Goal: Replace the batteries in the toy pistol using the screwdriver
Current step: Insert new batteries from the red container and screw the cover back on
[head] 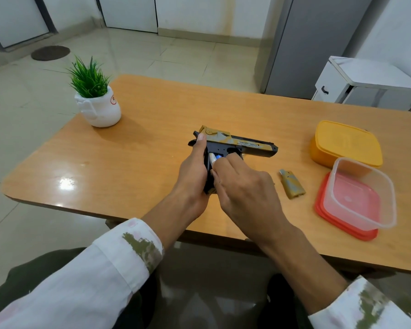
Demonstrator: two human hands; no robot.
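Observation:
The toy pistol (244, 144), black with a gold slide, lies on its side in the middle of the wooden table (152, 138), muzzle to the right. My left hand (193, 172) wraps the grip from the left, thumb up by the hammer. My right hand (242, 188) presses its fingertips on a white and blue battery (213, 158) in the open grip compartment. The gold grip cover (292, 184) rests loose on the table to the right of my right hand. No screwdriver is in sight.
A potted green plant (95, 96) in a white pot stands at the table's far left. At the right, a yellow lidded box (345, 143) sits behind a clear container (363, 193) that stands on a red lid (342, 224).

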